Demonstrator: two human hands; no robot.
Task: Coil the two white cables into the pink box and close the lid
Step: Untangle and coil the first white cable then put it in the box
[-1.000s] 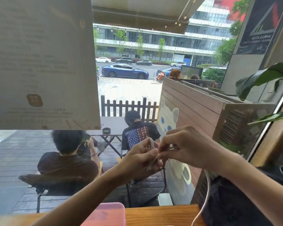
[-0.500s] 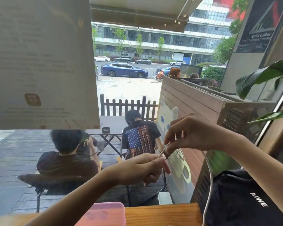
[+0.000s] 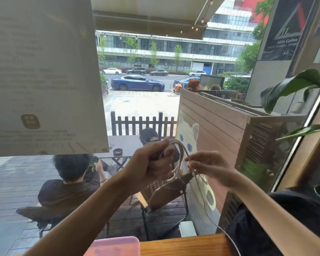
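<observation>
We see only the lid and top edge of the pink box (image 3: 112, 245), cut off at the bottom on the wooden counter (image 3: 183, 245); its contents are hidden. Above it, our left hand (image 3: 151, 165) is clenched around loops of the white cable (image 3: 177, 163), while our right hand (image 3: 209, 166) pinches a strand between fingertips. The cable's tail trails down past the counter's right end. Only one cable is clear; we cannot tell a second. A paper notice (image 3: 42, 74) on the window blocks the upper left.
</observation>
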